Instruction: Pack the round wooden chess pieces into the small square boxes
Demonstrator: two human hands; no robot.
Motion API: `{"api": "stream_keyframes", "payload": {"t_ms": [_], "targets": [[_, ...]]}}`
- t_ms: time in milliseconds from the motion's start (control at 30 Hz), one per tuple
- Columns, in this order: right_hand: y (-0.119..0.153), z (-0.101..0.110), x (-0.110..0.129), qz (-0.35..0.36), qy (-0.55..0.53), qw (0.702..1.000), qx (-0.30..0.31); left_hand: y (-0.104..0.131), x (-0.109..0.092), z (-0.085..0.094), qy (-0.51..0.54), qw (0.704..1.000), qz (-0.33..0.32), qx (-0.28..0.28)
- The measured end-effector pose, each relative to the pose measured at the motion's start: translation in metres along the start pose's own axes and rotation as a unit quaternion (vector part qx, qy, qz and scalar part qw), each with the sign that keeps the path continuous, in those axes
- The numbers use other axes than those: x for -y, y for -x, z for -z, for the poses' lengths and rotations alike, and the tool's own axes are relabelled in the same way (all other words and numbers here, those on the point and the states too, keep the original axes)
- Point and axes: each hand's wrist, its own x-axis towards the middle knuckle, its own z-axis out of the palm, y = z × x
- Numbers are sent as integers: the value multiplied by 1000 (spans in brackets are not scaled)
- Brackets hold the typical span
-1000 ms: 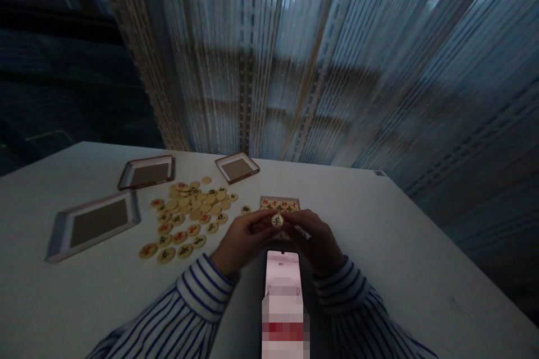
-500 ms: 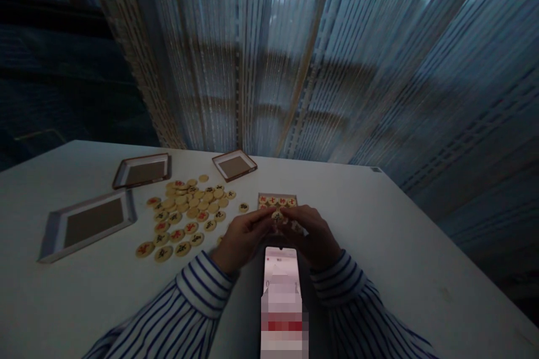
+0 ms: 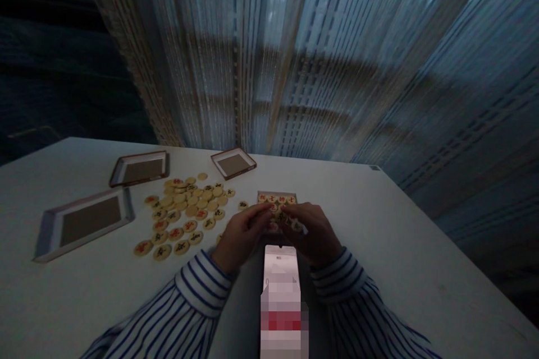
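Now the dark-marked piece (image 3: 281, 216) sits further rightward; right hand (image 3: 315, 234) touching.

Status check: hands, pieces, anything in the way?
Left hand and right hand over shallow, open rectangular box, grip unclear. Round tan pieces inside, others loose leftward. Lit black-edged phone close on box's near side.

On my remote view, a pale table (image 3: 404, 258) spans the lower half: three shallow trays (image 3: 90, 221) toward the left, round pieces (image 3: 191, 211) (some marked red or black) left of centre, a box (image 3: 277, 193) of pieces mid-frame, a phone (image 3: 281, 261) at bottom centre.
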Motion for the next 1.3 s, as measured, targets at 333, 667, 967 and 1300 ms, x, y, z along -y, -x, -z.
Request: {"api": "stream_keyframes", "payload": {"t_ms": [333, 667, 967, 1300], "targets": [[2, 8, -13, -30, 33, 997, 58, 0, -6, 3, -8, 999, -6, -41], [4, 8, -13, -41, 58, 990, 124, 2, -3, 6, -127, 987, -84, -50], [9, 2, -23, -32, 20, 986, 160, 4, -2, 9, -268, 939, -213, -44], [10, 0, -22, -50, 7, 984, 171, 4, -5, 8, -265, 938, -220, -44]]}}
